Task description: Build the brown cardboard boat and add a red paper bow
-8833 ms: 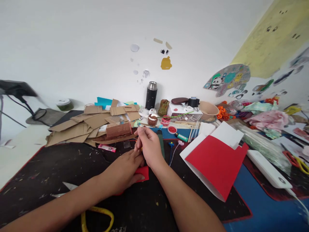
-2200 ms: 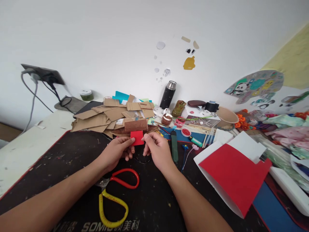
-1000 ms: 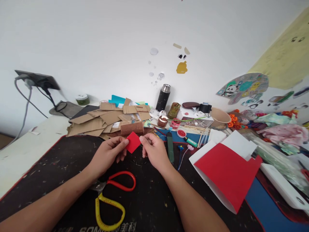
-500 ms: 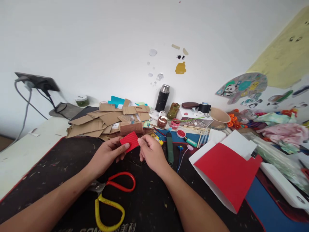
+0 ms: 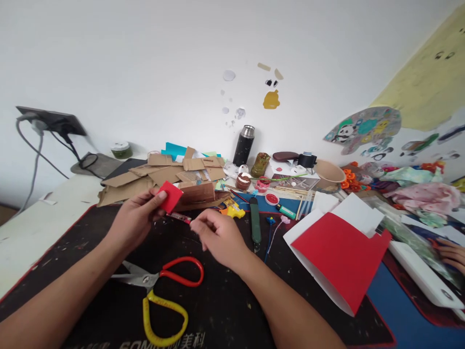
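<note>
My left hand (image 5: 140, 213) pinches a small red card (image 5: 170, 196) between thumb and fingers, tilted above the black mat (image 5: 225, 300). To its right my right hand (image 5: 218, 235) is closed with curled fingers, apart from the card; whether its fingertips hold anything is too small to tell. A thin pinkish-red item (image 5: 178, 217) shows between the two hands. Below them lie scissors (image 5: 148, 280) with a red and a yellow handle, their blades spread.
Cardboard pieces (image 5: 127, 182) and a brown block (image 5: 198, 192) lie behind the hands. Right of them are a green cutter (image 5: 255, 225) and a large red sheet (image 5: 337, 257). A black flask (image 5: 244, 147) stands behind. Another person's hand (image 5: 450, 253) shows at the right edge.
My left hand has moved left and up with the red card, turning it. My right hand has come off the card and moved slightly down. Another person's hand has appeared at the right.
</note>
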`<action>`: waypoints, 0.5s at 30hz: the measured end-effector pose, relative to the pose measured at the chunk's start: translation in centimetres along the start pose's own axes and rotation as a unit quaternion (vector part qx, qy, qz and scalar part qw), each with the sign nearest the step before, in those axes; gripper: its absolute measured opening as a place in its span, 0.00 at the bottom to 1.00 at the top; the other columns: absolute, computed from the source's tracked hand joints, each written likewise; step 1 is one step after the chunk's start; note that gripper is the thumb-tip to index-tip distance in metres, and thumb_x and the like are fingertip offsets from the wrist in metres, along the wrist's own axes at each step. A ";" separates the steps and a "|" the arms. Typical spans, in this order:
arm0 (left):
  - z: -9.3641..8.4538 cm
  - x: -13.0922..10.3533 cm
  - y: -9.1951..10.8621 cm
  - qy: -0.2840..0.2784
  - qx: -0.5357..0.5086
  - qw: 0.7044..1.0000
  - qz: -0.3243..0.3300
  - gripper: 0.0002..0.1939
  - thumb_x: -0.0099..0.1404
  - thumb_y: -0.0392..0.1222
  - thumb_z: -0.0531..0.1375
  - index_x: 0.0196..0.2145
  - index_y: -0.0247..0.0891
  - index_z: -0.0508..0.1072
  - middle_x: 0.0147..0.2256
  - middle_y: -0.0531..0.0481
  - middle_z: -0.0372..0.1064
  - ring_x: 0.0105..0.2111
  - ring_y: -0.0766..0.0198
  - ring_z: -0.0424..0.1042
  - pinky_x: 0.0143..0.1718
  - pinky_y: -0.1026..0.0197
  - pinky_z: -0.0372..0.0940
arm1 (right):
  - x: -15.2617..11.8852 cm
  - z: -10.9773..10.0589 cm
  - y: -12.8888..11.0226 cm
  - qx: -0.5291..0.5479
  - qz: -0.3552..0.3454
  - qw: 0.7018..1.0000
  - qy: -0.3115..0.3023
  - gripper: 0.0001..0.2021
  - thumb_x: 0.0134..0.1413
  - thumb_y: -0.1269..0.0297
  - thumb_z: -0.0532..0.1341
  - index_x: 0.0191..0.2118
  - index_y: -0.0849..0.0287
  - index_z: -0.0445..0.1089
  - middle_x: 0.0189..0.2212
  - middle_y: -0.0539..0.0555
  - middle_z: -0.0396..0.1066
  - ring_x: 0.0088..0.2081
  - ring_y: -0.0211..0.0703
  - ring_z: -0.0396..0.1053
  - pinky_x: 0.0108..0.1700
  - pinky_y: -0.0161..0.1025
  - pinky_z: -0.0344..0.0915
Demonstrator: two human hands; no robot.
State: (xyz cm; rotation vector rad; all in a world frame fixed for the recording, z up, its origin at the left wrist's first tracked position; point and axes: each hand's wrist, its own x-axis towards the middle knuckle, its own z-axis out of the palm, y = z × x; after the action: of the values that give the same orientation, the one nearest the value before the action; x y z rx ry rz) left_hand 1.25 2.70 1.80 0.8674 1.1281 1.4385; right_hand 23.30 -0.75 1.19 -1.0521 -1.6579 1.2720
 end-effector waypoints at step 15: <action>-0.3 1.0 0.5 0.059 -0.064 0.996 0.011 0.25 0.42 0.41 0.86 0.29 0.37 0.76 0.26 0.58 0.73 0.23 0.72 0.67 0.20 0.73 0.62 | -2.2 3.0 -1.4 -0.459 -0.197 0.818 -0.285 0.32 0.66 0.34 0.69 0.54 0.62 0.79 0.46 0.60 0.83 0.47 0.55 0.80 0.50 0.48 0.75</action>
State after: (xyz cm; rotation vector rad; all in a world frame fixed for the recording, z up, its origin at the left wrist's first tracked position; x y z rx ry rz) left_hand 0.67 3.59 2.09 0.7146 1.1022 1.5785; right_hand 21.07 -4.03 1.74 -0.7540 -2.9273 0.4626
